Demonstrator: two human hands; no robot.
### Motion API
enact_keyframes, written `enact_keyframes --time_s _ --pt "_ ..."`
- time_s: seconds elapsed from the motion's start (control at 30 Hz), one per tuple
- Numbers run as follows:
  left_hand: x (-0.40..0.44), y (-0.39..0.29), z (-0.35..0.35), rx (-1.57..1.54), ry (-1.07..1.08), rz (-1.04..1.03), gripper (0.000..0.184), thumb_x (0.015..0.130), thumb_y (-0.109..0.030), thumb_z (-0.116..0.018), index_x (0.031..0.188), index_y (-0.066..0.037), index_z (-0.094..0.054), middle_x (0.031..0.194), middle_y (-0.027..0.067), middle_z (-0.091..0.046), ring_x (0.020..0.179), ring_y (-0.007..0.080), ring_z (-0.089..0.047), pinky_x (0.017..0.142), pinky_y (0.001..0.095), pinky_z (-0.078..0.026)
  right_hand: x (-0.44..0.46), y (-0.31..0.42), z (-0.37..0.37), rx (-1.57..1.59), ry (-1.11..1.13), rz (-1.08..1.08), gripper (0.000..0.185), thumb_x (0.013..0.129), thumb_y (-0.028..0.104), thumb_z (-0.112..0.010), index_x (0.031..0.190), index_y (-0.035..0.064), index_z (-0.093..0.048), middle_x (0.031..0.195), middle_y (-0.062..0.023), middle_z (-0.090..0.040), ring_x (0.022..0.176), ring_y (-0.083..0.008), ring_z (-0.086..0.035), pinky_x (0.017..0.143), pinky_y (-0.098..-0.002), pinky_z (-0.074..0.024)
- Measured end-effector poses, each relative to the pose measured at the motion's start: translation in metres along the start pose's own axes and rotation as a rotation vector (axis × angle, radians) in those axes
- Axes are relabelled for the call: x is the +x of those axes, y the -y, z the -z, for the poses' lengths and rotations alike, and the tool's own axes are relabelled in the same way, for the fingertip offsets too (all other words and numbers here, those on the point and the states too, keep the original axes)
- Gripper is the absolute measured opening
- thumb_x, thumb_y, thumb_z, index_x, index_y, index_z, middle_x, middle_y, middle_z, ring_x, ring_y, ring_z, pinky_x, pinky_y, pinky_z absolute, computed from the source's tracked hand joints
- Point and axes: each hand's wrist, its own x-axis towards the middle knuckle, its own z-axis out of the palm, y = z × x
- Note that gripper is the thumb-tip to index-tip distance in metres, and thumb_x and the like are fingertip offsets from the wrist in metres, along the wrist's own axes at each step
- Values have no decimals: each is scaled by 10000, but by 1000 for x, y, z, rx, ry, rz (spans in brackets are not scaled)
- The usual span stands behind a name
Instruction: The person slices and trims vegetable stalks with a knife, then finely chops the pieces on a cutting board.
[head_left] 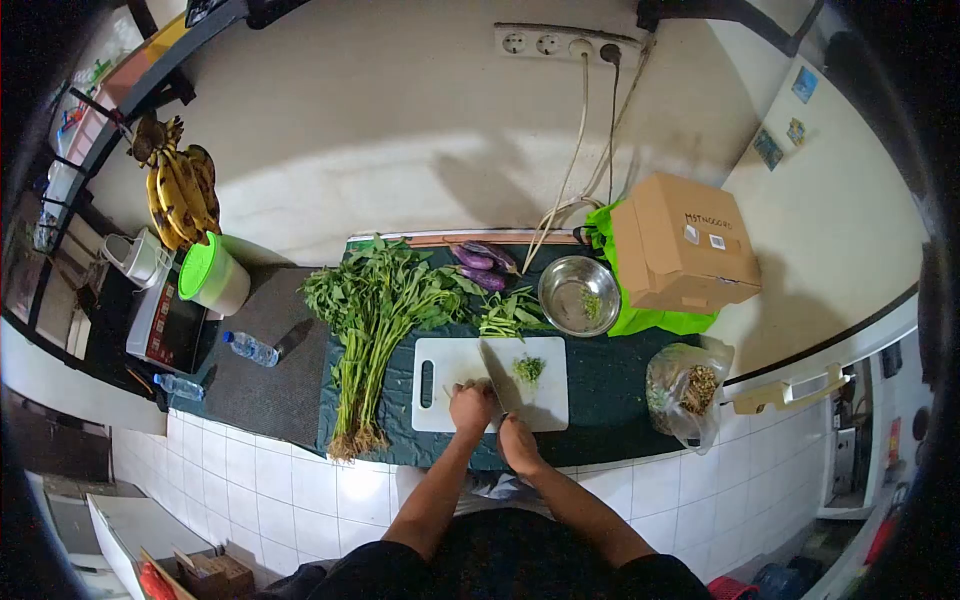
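Note:
A white cutting board (545, 408) lies near the front edge of the dark green cloth. My right hand (517, 446) is wrapped round the handle of a knife (494, 370), whose blade points away from me over the board. Just left of the blade, my left hand (473, 407) presses down on the board with bent fingers; what it holds is too small to make out. Chopped greens (528, 370) form a small pile right of the knife. Behind the board are cut green stems (505, 318) and a metal bowl (579, 295) with some chopped greens inside.
Long leafy greens with roots (375, 345) lie left of the board. Purple eggplants (484, 264) rest behind it. At right are a cardboard box (685, 245) and a plastic bag (688, 395). Bananas (182, 195) hang above a green-lidded container (215, 280); a bottle (252, 348) lies at left.

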Motion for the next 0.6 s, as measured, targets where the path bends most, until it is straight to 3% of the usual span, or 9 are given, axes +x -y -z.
enact_keyframes --time_s 0.23,0.3,0.53,0.6 --pt "2 5 -3 33 33 -52 168 797 -193 -603 896 -158 -734 874 106 -685 851 364 -611 767 448 -526 10 14 9 -33 -103 16 212 899 65 -448 941 -89 -587 873 -330 -644 868 -473 -650 747 -523 -528" --pt "1 5 -7 35 74 19 210 809 -212 -607 982 -166 -716 931 110 -690 900 386 -602 773 475 -526 6 13 13 -57 36 -24 241 929 82 -435 1060 -64 -575 934 -296 -638 916 -455 -647 767 -519 -528" --pt "3 -1 -5 39 54 54 190 777 -214 -616 907 -152 -740 900 112 -697 884 375 -615 767 453 -529 9 -2 9 -87 73 157 240 917 81 -447 984 -96 -594 927 -318 -652 894 -467 -650 779 -533 -519" --pt "3 -1 -3 59 82 87 186 775 -233 -626 895 -157 -747 902 110 -700 884 371 -620 767 455 -531 16 13 15 -20 -4 -51 233 911 70 -455 980 -101 -598 916 -320 -657 887 -462 -655 778 -535 -521"
